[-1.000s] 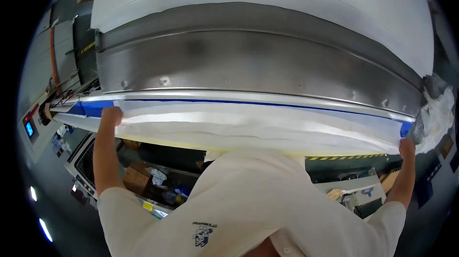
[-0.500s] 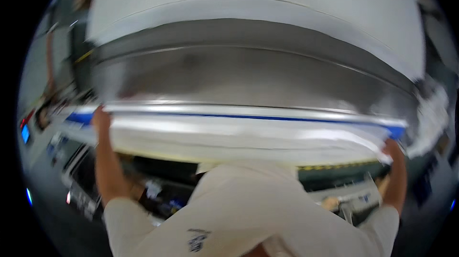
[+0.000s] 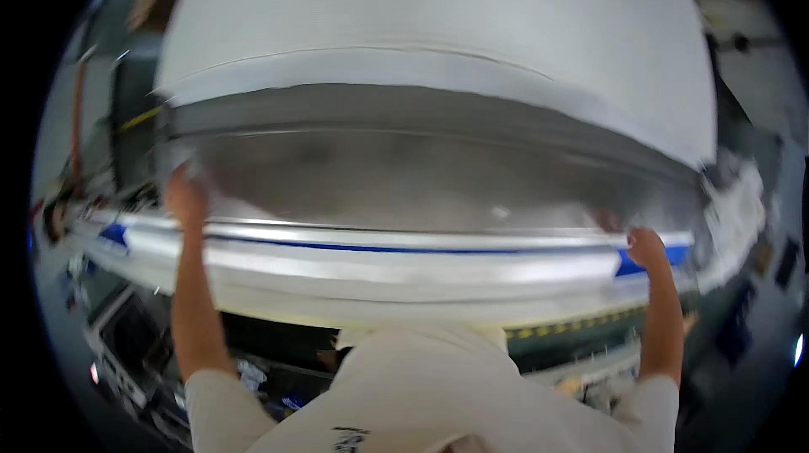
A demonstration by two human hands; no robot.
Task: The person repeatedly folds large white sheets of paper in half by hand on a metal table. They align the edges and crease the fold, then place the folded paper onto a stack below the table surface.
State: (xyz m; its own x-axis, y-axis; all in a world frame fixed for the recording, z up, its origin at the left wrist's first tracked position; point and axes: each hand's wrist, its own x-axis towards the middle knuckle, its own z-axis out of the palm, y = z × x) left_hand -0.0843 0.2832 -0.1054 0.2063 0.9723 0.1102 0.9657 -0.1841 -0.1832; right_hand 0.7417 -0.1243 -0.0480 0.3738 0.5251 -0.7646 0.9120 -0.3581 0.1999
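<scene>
A long white fabric sheet (image 3: 379,274) lies along the near side of a shiny metal rail (image 3: 404,237), with a blue strip (image 3: 636,262) showing beside it, widest at both ends. Beyond the rail stretches a wide grey metal surface (image 3: 404,171). My left hand (image 3: 187,198) is over that surface near its left end, just past the rail; motion smears its fingers. At the right end, my right hand (image 3: 646,247) is over the rail by the blue strip. Its fingers are curled closed, and what they hold, if anything, is hidden.
A broad white sheet of material (image 3: 438,6) covers the far side above the metal. Crumpled white material (image 3: 731,221) hangs at the right end. Yellow-black edging (image 3: 573,324) runs along the near side, and equipment (image 3: 139,339) stands at lower left.
Both hands have moved from the white fabric's ends: the left forward over the metal, the right inward to the rail. More blue strip shows at the right. The whole view has shifted.
</scene>
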